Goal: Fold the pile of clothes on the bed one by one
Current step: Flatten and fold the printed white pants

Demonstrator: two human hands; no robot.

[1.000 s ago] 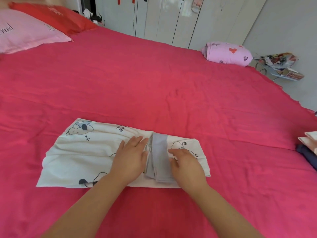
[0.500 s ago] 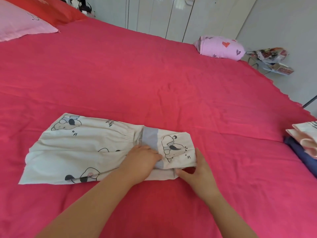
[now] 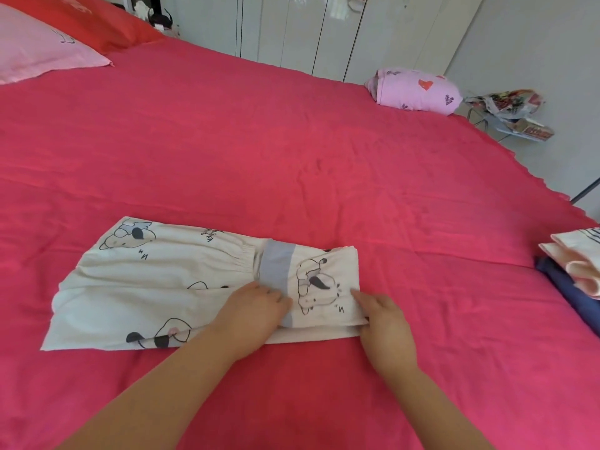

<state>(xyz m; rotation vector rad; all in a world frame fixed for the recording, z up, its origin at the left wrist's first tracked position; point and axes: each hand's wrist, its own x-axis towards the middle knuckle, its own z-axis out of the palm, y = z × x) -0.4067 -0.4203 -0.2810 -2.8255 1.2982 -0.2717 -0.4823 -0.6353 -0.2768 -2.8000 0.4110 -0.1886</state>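
Garment: a white garment (image 3: 156, 280) with cartoon animal prints lies flat on the red bed (image 3: 292, 151), on the near side, its long way running left to right.
Band: a grey band (image 3: 276, 271) crosses it right of the middle, with gathered cloth just to its left.
Flap: the right end is turned over as a flap (image 3: 328, 280) that lies on top, a printed animal facing up.
Left hand: the left hand (image 3: 253, 316) rests palm down on the cloth, bent fingertips at the near end of the band; I cannot tell whether it grips cloth or only presses.
Right hand: the right hand (image 3: 386, 326) pinches the flap's near right corner, thumb on top.
Stack: folded clothes (image 3: 578, 271), pale over dark blue, lie at the bed's right edge, well apart from the garment.
Pillows: a pink pillow (image 3: 39, 50) and a red pillow (image 3: 97, 21) lie at the far left corner.
Bundle: a lilac bundle (image 3: 418, 92) with hearts lies at the far right edge.
Behind: white wardrobe (image 3: 292, 27) doors.
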